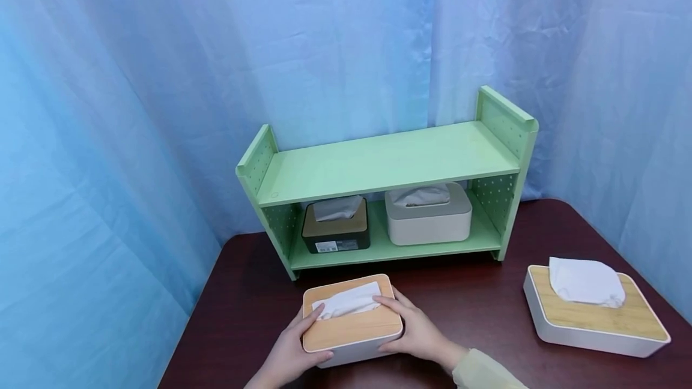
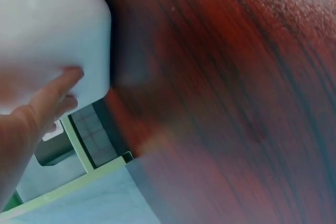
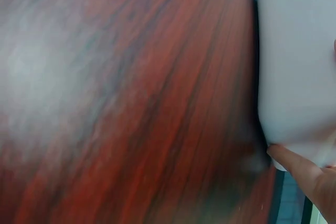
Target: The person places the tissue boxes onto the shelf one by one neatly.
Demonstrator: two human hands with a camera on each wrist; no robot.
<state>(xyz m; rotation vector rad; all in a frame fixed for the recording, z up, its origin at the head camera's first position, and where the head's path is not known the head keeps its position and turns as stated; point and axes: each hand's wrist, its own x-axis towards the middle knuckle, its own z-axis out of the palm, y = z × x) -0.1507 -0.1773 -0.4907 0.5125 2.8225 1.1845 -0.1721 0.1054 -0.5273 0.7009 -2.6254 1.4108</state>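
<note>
A tissue box [image 1: 351, 332] with a light orange wood-look lid and pale sides is at the front of the table, a white tissue [image 1: 348, 301] showing at its top slot. My left hand [image 1: 294, 344] grips its left end, fingers spread over the lid edge and the front side. At the opposite end my right hand [image 1: 416, 329] holds it, one fingertip close by the tissue. In the left wrist view, fingers [image 2: 55, 90] lie against the pale wall of the box. The right wrist view shows a finger [image 3: 296, 166] along the box's lower corner.
Behind the box stands a green two-level shelf [image 1: 378, 161]. Its lower level holds a dark tissue box [image 1: 313, 227] at left and a grey-white tissue box [image 1: 432, 230] at right. Another tissue box [image 1: 594, 323] with a wooden lid lies on the dark red table [image 1: 476, 293] at right.
</note>
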